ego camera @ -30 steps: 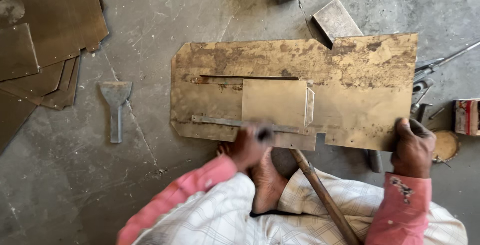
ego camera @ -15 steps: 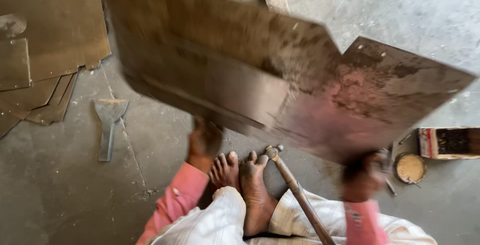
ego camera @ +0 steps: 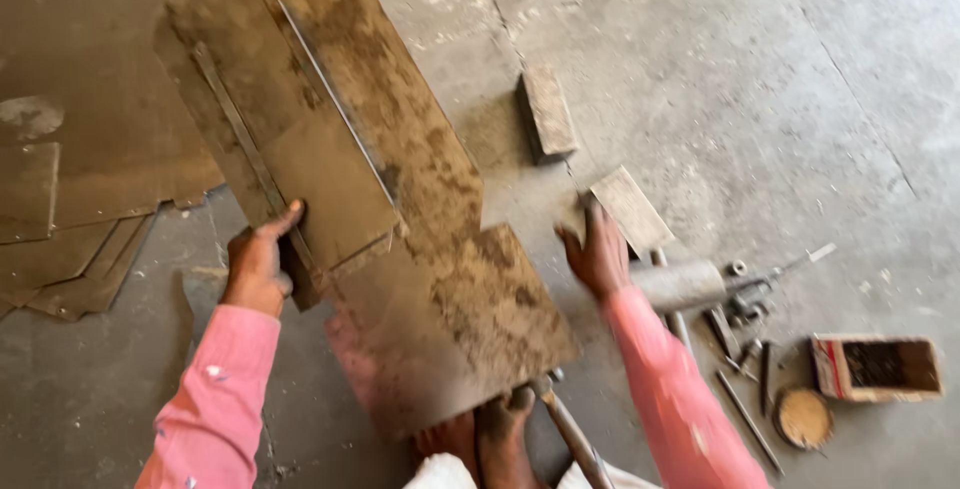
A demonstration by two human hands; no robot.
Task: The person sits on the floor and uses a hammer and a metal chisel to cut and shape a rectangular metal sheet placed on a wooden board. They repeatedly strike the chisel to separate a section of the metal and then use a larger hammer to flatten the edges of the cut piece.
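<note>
Two hands in view, both yours, pink sleeves on each arm. Your left hand is clamped on the left edge of a large rusty brown sheet-metal panel with folded seams, thumb laid on its upper face and fingers curled under where you cannot see them. That panel is lifted off the grey concrete floor and tilted, running from upper left down toward your bare feet, its lower corner blurred. Your right hand is off the panel, fingers spread and loosely open, gripping nothing, hovering just above a small flat rectangular metal block; whether it touches the block is unclear. Second rectangular metal block lies further up the floor, apart from the first. Just right of your right wrist lies a short grey metal cylinder, with a scatter of small dark hand tools beside it. Further right, a small open cardboard box and a round tin lid sit close together. Wooden hammer handle rests by your feet. Stacked flat brown metal sheets lie at the far left.
</note>
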